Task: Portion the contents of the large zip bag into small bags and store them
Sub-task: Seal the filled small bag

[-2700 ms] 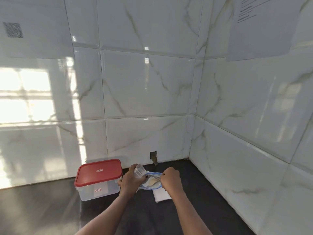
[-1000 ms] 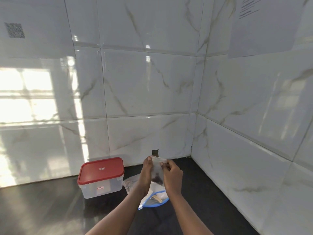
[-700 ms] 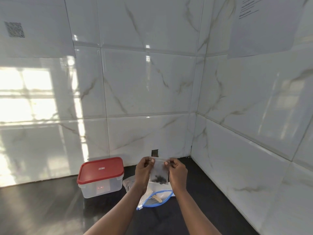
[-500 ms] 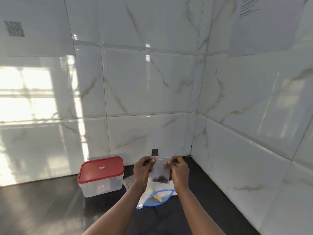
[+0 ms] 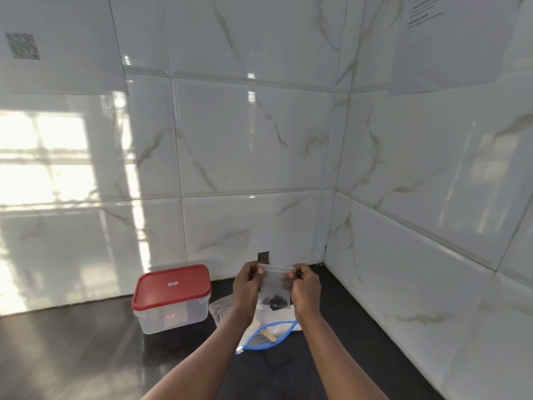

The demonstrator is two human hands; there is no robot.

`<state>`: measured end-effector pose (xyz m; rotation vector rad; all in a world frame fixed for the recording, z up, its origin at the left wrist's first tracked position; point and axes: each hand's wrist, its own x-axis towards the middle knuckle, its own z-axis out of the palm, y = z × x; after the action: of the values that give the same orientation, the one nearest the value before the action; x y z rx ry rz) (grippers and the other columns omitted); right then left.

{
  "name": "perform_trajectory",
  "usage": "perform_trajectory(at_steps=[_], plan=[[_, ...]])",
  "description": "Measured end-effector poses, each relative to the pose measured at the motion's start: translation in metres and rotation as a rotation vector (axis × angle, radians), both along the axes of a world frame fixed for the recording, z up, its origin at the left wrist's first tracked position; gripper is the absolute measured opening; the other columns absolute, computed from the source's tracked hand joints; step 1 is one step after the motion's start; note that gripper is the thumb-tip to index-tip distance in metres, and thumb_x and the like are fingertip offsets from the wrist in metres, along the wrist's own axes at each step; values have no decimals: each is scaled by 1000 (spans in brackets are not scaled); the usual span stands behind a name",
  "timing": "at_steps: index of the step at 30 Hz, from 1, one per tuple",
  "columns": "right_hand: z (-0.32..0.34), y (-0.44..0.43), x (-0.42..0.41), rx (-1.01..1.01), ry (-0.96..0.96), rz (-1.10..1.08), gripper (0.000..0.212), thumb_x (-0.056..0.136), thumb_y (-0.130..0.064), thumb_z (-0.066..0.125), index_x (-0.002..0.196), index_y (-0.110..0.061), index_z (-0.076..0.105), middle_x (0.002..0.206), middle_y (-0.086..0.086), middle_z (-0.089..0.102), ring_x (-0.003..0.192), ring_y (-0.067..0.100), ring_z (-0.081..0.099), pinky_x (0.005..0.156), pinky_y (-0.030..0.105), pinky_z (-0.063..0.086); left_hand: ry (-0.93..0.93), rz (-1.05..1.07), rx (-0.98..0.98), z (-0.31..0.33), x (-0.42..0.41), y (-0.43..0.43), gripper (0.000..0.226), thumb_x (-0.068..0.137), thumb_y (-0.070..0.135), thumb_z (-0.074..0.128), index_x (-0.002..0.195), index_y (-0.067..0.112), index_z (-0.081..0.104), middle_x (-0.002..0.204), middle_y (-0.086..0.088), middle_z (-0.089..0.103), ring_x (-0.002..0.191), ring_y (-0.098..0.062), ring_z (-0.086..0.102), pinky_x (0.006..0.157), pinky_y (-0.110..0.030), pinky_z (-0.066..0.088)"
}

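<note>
Head view: a dark worktop (image 5: 86, 356) in a corner of white marbled tiled walls (image 5: 245, 140), with the person's two forearms reaching forward.
Tiled walls: two printed sheets are stuck on them, one upper left with a square code, one upper right with text too small to read.
Box: a clear plastic box (image 5: 173, 310) with a red lid, closed, stands on the worktop to the left of the hands, near but apart from them.
Large bag: the large zip bag (image 5: 266, 336) with a blue rim lies open on the worktop below the hands; a pale flat stick seems to lie inside it.
Other small bags: clear plastic lies behind the large bag, partly hidden by the left wrist; I cannot tell how many.
Small bag: the small bag (image 5: 275, 287) is held upright in the air above the large bag, with a dark portion in its bottom.
What changed: a moment ago the hands worked at the large bag; now the small bag is lifted, filled, and stretched by its top.
Left hand: the left hand (image 5: 246, 287) pinches the top left corner, fingers (image 5: 259, 270) closed on the strip.
Right hand: the right hand (image 5: 305, 287) pinches the top right corner in the same way.
Meaning: I judge this portion is being sealed; storing comes next.
In the way: the red lid is on, so the box must be opened first.
</note>
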<state>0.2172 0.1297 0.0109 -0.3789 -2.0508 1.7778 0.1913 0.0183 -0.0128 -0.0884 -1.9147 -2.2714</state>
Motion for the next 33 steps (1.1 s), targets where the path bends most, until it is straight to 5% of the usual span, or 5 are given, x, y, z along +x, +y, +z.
perform_trajectory(at_steps=[6, 11, 20, 33], plan=[[1, -2, 0, -84, 60, 30, 30, 91, 4, 45, 71, -17, 49, 78, 8, 53, 71, 17, 48, 61, 22, 40, 25, -70, 5, 4, 5, 1, 13, 92, 2, 52, 86, 8, 62, 80, -7, 63, 73, -17, 57, 67, -26, 49], [-2, -2, 0, -113, 44, 106, 10, 94, -3, 52, 93, -13, 57, 89, 6, 61, 78, 14, 57, 62, 18, 46, 30, -48, 57, 4, 5, 0, 13, 91, 2, 53, 84, 9, 61, 77, -7, 63, 70, -17, 57, 68, -29, 49], [0, -5, -1, 32, 20, 43, 29, 91, 4, 47, 77, -20, 56, 89, 11, 63, 80, 20, 58, 64, 22, 47, 42, -29, -18, 3, 4, 6, 12, 88, 4, 58, 78, 10, 62, 73, -8, 62, 70, -22, 57, 67, -32, 50], [2, -3, 2, -57, 54, 120, 13, 89, -2, 59, 86, -14, 60, 83, 3, 63, 76, 12, 58, 64, 16, 47, 23, -36, -7, 2, 7, 10, 5, 83, 8, 66, 81, 12, 66, 79, -11, 68, 72, -22, 61, 68, -30, 53]])
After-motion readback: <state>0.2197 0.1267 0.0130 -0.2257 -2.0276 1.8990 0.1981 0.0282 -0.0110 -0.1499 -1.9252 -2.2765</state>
